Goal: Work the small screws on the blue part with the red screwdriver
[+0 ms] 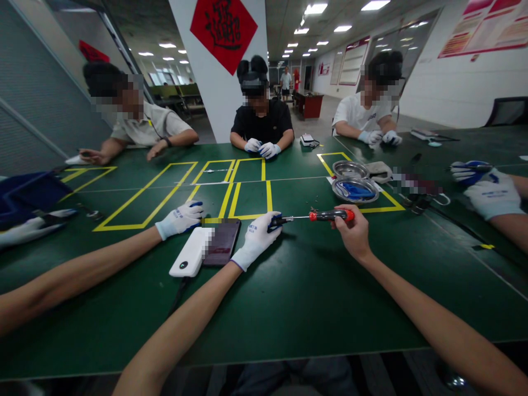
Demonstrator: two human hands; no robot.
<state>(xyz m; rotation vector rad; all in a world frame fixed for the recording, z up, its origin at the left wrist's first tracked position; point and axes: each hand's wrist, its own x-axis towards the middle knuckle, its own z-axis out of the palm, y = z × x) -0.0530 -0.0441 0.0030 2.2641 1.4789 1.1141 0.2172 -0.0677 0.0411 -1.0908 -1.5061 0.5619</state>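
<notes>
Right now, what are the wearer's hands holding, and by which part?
A screwdriver. The right hand grips its red-and-black handle; the gloved left hand pinches the far end of the metal shaft, at the tip.

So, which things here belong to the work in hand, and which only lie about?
In hand: red-and-black-handled screwdriver, held by gloved left hand and bare right hand.
Lying about: white power bank, dark flat phone, two round metal dishes.
</notes>
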